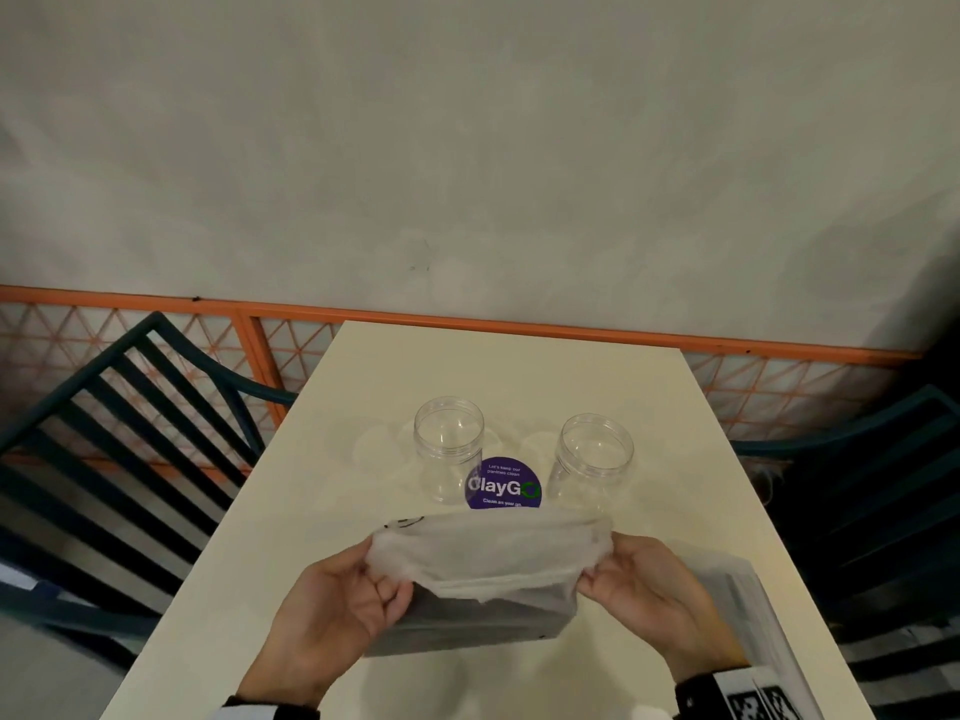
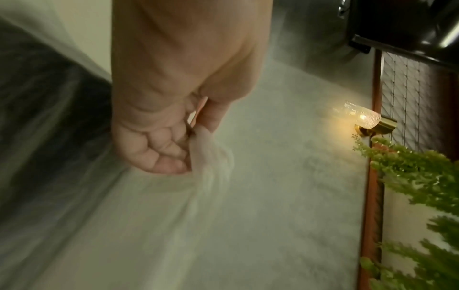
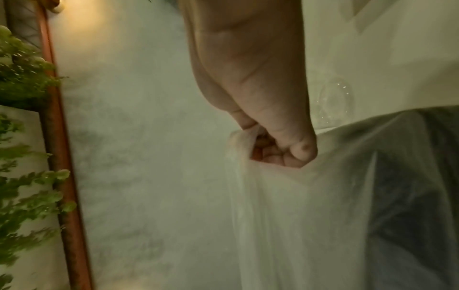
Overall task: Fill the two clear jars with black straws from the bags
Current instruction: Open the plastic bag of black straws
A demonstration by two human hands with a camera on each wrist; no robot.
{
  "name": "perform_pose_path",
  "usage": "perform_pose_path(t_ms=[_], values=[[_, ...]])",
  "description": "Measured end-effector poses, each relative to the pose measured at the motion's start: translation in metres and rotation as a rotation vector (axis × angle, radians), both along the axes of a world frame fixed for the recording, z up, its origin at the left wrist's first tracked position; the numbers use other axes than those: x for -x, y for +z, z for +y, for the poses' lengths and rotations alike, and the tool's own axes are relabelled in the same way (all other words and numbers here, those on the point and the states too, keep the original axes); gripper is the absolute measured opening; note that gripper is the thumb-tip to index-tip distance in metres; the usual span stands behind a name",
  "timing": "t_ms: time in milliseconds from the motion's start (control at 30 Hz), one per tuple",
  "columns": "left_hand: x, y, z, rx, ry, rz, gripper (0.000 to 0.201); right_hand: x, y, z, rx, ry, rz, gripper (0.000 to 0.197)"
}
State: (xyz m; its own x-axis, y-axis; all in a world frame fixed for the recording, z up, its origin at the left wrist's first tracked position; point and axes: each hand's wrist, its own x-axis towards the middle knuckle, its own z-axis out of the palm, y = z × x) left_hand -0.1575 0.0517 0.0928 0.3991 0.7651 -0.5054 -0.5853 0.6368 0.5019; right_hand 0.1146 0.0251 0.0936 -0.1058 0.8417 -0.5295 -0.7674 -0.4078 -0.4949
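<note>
Two clear jars stand open and empty on the cream table (image 1: 363, 387): the left jar (image 1: 449, 449) and the right jar (image 1: 592, 465). In front of them I hold a translucent plastic bag (image 1: 488, 563) with a dark bundle of black straws (image 1: 478, 615) inside. My left hand (image 1: 358, 589) pinches the bag's left top edge, and my right hand (image 1: 623, 574) pinches its right top edge. In the left wrist view my left hand (image 2: 183, 141) has its fingers curled on the film (image 2: 213, 162). In the right wrist view my right hand (image 3: 280, 149) bunches the plastic (image 3: 285, 196) in its fingers.
A purple round sticker (image 1: 503, 485) lies on the table between the jars. Another bag (image 1: 748, 615) lies at the table's right edge beside my right wrist. Dark slatted chairs stand at the left (image 1: 119, 449) and right (image 1: 872, 485). An orange lattice rail (image 1: 519, 327) runs behind the table.
</note>
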Motion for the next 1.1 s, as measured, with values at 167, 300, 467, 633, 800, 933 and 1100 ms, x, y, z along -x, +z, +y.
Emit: perform_pose_path(t_ms=[167, 300, 467, 633, 800, 933, 1100], values=[[-0.004, 0.004, -0.002, -0.016, -0.001, -0.035, 0.034, -0.008, -0.01, -0.003, -0.056, -0.068, 0.11, 0.082], [-0.007, 0.009, -0.008, -0.203, -0.053, 0.243, 0.057, -0.003, 0.007, -0.014, -0.165, 0.034, -0.115, 0.033], [-0.019, 0.01, -0.012, -0.317, -0.003, 0.764, 0.052, 0.01, 0.007, -0.015, -0.117, 0.039, -1.193, 0.018], [-0.013, -0.003, -0.012, -0.404, -0.022, 1.162, 0.022, 0.002, 0.002, -0.013, -0.192, -0.069, -1.592, 0.01], [-0.008, -0.008, -0.013, -0.457, 0.038, 1.245, 0.012, 0.003, 0.002, -0.012, -0.133, -0.081, -1.439, 0.026], [-0.017, -0.007, -0.014, -0.317, -0.021, 0.862, 0.024, 0.013, -0.003, -0.013, -0.144, 0.042, -1.273, 0.029], [-0.02, -0.004, -0.014, -0.118, -0.031, 0.484, 0.023, 0.022, -0.011, -0.018, -0.053, 0.199, -0.928, 0.036]])
